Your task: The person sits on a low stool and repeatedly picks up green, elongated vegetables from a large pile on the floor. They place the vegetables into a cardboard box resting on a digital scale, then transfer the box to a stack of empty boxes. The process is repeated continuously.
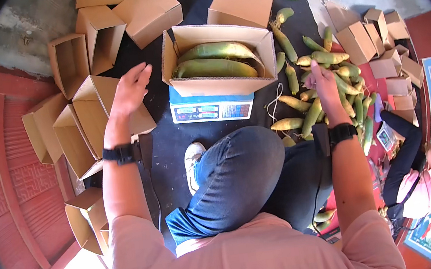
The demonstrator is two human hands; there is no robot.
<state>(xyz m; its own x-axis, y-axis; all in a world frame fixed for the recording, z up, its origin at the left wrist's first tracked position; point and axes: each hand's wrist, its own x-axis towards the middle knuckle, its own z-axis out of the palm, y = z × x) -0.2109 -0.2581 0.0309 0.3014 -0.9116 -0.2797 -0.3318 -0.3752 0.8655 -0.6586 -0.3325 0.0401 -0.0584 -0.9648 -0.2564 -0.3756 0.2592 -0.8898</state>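
Observation:
An open cardboard box (pixel 226 89) rests on a blue and white digital scale (pixel 212 110) in front of me. Inside it lie two large green radishes (pixel 213 69), side by side, with a cardboard flap or sheet at their right end. My left hand (pixel 131 89) is raised to the left of the box, empty, its fingers partly spread. To the right, my right hand (pixel 321 81) is over a heap of green radishes (pixel 344 82), its index finger near one of them. Whether it grips a radish cannot be told.
Several empty cardboard boxes (pixel 85 126) stand at the left, others (pixel 239 0) behind the scale. More small boxes (pixel 357 42) are piled at the far right. A seated person (pixel 422 189) is at the lower right, near another scale (pixel 385 136). A white cord (pixel 275 103) lies beside the heap.

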